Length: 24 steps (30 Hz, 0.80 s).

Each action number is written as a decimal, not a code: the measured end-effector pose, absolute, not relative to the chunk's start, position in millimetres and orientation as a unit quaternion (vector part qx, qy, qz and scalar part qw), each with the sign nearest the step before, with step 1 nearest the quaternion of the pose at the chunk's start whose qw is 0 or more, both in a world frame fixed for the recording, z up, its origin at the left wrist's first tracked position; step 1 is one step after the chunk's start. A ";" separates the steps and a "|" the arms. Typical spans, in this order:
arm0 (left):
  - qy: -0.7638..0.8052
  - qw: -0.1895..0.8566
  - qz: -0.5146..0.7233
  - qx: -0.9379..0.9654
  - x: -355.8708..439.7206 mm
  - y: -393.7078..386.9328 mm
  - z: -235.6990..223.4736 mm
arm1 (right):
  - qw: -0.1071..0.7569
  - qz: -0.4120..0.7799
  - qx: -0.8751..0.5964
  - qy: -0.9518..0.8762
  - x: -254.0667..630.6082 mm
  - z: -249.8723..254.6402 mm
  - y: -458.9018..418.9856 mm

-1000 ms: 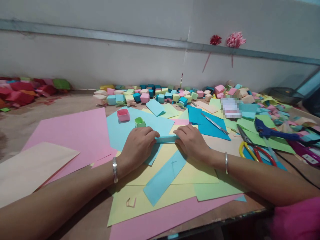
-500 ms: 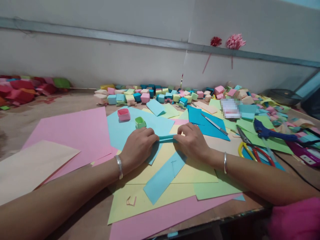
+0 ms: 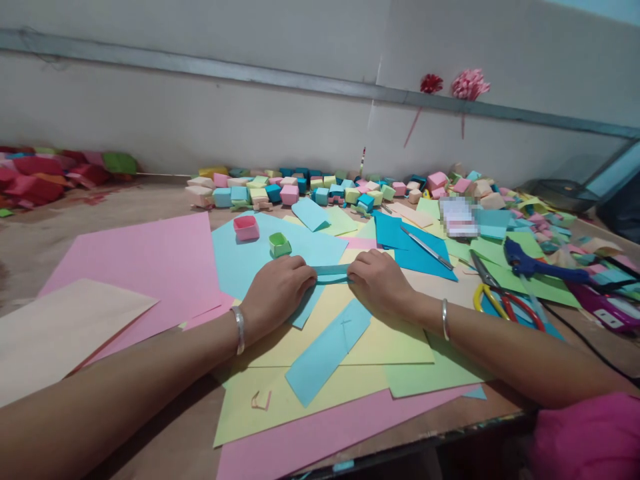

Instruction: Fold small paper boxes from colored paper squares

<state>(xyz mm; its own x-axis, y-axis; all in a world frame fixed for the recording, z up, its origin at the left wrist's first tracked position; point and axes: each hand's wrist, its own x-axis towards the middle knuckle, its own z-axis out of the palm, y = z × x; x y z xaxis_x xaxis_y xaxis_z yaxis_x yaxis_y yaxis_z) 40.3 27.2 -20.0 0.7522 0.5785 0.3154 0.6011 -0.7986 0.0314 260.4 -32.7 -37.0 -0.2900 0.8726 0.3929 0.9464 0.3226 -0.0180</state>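
Observation:
A narrow folded strip of blue paper (image 3: pixel 333 272) stretches between my two hands, above the sheets on the table. My left hand (image 3: pixel 284 283) is closed on its left end, and my right hand (image 3: pixel 383 280) pinches the right end; both ends are hidden under the fingers. Just below lies a light-blue paper rectangle (image 3: pixel 327 353) with a pen mark on it, resting on yellow sheets (image 3: pixel 250 407). Beyond my left hand stand a small green paper box (image 3: pixel 279 245) and a pink one (image 3: pixel 246 228), open at the top.
Scissors (image 3: pixel 507 303), a blue glue gun (image 3: pixel 543 263) and a pen-like tool (image 3: pixel 427 247) lie to the right. Several paper cubes (image 3: pixel 290 195) line the wall. Large pink (image 3: pixel 145 267) and cream sheets (image 3: pixel 65 327) cover the left. The table edge (image 3: pixel 430 437) runs along the front.
The strip between my hands has tilted, so more of its upper face and a lower layer show. My fingers have shifted slightly on its ends. The view has moved a little.

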 end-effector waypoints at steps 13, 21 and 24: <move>-0.359 -0.054 -0.161 -0.918 44.4 37.4 -22.8 | 0.282 0.032 -0.587 -0.758 261.5 -42.2 -23.1; -0.403 -0.088 -0.145 -0.900 48.3 38.7 -21.6 | 0.261 0.058 -0.638 -0.722 259.4 -39.6 -19.4; -0.399 -0.047 -0.151 -0.903 48.1 38.4 -20.9 | 0.260 0.068 -0.642 -0.718 259.3 -37.6 -19.5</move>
